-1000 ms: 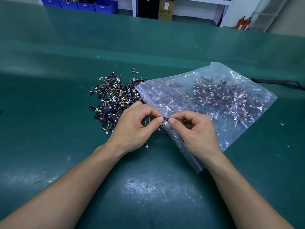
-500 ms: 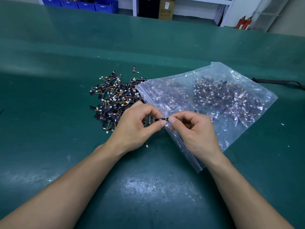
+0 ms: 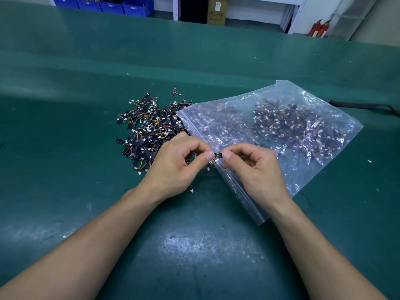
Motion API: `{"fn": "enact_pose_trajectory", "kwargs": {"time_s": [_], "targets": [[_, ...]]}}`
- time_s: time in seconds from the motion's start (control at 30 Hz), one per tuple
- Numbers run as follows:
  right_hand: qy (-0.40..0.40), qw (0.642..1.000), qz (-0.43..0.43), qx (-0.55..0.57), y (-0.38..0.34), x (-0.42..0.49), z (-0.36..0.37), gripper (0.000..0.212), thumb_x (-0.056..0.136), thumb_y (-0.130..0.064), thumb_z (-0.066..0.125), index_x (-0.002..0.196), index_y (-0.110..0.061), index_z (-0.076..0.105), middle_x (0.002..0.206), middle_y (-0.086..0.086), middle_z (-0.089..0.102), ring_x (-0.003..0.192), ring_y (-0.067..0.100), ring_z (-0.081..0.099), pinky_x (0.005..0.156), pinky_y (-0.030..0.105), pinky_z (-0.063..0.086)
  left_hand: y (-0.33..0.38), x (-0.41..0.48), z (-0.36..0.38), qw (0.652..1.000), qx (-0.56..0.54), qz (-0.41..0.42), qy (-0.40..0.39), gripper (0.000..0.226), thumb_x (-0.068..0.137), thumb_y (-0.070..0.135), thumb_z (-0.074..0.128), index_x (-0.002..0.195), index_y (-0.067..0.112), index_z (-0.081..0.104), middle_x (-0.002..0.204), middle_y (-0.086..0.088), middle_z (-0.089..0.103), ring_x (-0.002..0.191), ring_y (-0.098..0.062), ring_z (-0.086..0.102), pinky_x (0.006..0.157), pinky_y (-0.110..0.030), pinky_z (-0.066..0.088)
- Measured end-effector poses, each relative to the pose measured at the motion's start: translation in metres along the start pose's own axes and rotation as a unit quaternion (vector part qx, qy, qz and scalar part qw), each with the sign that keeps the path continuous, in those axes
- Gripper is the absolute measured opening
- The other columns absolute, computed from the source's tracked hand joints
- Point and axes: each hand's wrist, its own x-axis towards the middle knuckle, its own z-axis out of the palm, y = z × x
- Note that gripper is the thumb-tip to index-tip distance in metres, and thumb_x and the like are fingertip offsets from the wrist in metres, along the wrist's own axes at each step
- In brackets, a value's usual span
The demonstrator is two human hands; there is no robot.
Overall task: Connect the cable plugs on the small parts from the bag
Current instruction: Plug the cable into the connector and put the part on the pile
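Two bare hands meet just over the open mouth of the clear plastic bag [image 3: 244,191], and between them sits one small part [image 3: 218,156], a short black strip with thin orange and yellow wires hanging below it. The left hand [image 3: 173,167] pinches the part's left end between thumb and forefinger, its other fingers curled in. The right hand [image 3: 257,169] pinches the right end the same way, its wrist lying over the bag's near edge. Whether a plug is seated in its socket cannot be told, since the piece is tiny and half hidden by fingertips

Left of the bag's mouth and touching it lies a loose heap of parts [image 3: 149,131]: black strips tangled with coloured wires and white plugs, partly hidden behind the left hand. One lone part [image 3: 175,90] lies just beyond the heap, apart from it, off the bag's far left corner. Many more parts [image 3: 287,124] fill the bag, thickest toward its right half, seen through the crinkled plastic. A single white plug [image 3: 191,190] lies just left of the bag's near edge, beside the left wrist. The bag lies flat on the green table [image 3: 194,245]. Right of the bag, apart from it, a black strap [image 3: 368,106] runs along the table. Far beyond the bag, past the table's edge, stand blue bins [image 3: 112,5], a cardboard box [image 3: 217,11] and two red fire extinguishers [image 3: 319,29]
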Motion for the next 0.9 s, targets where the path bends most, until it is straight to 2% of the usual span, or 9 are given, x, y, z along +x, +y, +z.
{"fn": "enact_pose_trajectory", "kwargs": {"time_s": [0.17, 0.33, 0.43, 0.57, 0.63, 0.73, 0.9], "targets": [[-0.004, 1.000, 0.000, -0.006, 0.0010, 0.0014, 0.0014, 0.023, 0.096, -0.012, 0.068, 0.074, -0.021, 0.072, 0.063, -0.006, 0.067, 0.048, 0.002, 0.042, 0.050, 0.014, 0.035, 0.0008, -0.0008, -0.0008, 1.000, -0.024, -0.015, -0.002, 0.010, 0.090, 0.033, 0.063, 0.082, 0.030, 0.066, 0.073, 0.019, 0.062, 0.077, -0.008, 0.051, 0.071, -0.025, 0.042], [-0.001, 1.000, 0.000, -0.011, 0.0005, 0.0017, 0.0008, 0.026, 0.096, -0.011, 0.068, 0.073, -0.022, 0.072, 0.061, -0.008, 0.066, 0.047, 0.001, 0.041, 0.049, 0.014, 0.033, -0.0007, -0.0011, -0.0010, 0.999, -0.029, -0.022, -0.013, 0.023, 0.088, 0.039, 0.059, 0.087, 0.021, 0.073, 0.076, 0.020, 0.064, 0.079, -0.012, 0.053, 0.072, -0.027, 0.044], [-0.007, 1.000, -0.004, -0.017, 0.0014, 0.0012, 0.0010, 0.025, 0.096, -0.014, 0.068, 0.072, -0.022, 0.072, 0.060, -0.010, 0.065, 0.047, 0.002, 0.040, 0.050, 0.013, 0.033, -0.0005, -0.0006, 0.0006, 1.000, -0.022, -0.013, -0.012, 0.015, 0.088, 0.032, 0.065, 0.083, 0.020, 0.072, 0.074, 0.019, 0.064, 0.076, -0.009, 0.052, 0.071, -0.029, 0.045], [-0.010, 1.000, -0.006, 0.003, 0.0002, -0.0001, 0.0004, 0.017, 0.091, -0.022, 0.067, 0.075, -0.024, 0.073, 0.061, -0.010, 0.066, 0.048, 0.000, 0.046, 0.052, 0.009, 0.034, -0.0002, 0.0004, 0.0005, 1.000, -0.011, -0.002, 0.002, 0.009, 0.088, 0.021, 0.068, 0.079, 0.020, 0.071, 0.073, 0.022, 0.062, 0.076, -0.004, 0.051, 0.071, -0.024, 0.043], [-0.011, 1.000, -0.011, -0.004, 0.0005, -0.0006, 0.0011, 0.018, 0.092, -0.019, 0.067, 0.076, -0.025, 0.073, 0.062, -0.009, 0.067, 0.049, 0.000, 0.046, 0.053, 0.010, 0.035, 0.0009, 0.0001, 0.0001, 1.000, -0.016, -0.005, 0.003, 0.009, 0.088, 0.021, 0.068, 0.080, 0.024, 0.070, 0.072, 0.023, 0.062, 0.076, -0.006, 0.052, 0.071, -0.027, 0.044], [-0.004, 1.000, -0.008, 0.002, 0.0005, -0.0002, 0.0013, 0.020, 0.092, -0.017, 0.067, 0.074, -0.022, 0.073, 0.061, -0.008, 0.067, 0.047, 0.001, 0.041, 0.051, 0.012, 0.033, 0.0004, -0.0011, -0.0011, 1.000, -0.020, -0.003, -0.013, 0.007, 0.087, 0.019, 0.067, 0.083, 0.020, 0.072, 0.076, 0.018, 0.065, 0.078, -0.013, 0.053, 0.073, -0.032, 0.046], [-0.006, 1.000, 0.003, 0.019, 0.0010, 0.0011, -0.0012, 0.024, 0.096, -0.008, 0.067, 0.074, -0.015, 0.074, 0.060, -0.006, 0.067, 0.045, 0.001, 0.038, 0.047, 0.012, 0.031, 0.0018, -0.0015, -0.0011, 1.000, 0.005, 0.018, -0.011, 0.009, 0.081, 0.015, 0.071, 0.089, 0.019, 0.075, 0.078, 0.019, 0.065, 0.075, -0.010, 0.048, 0.071, -0.026, 0.042]]}}
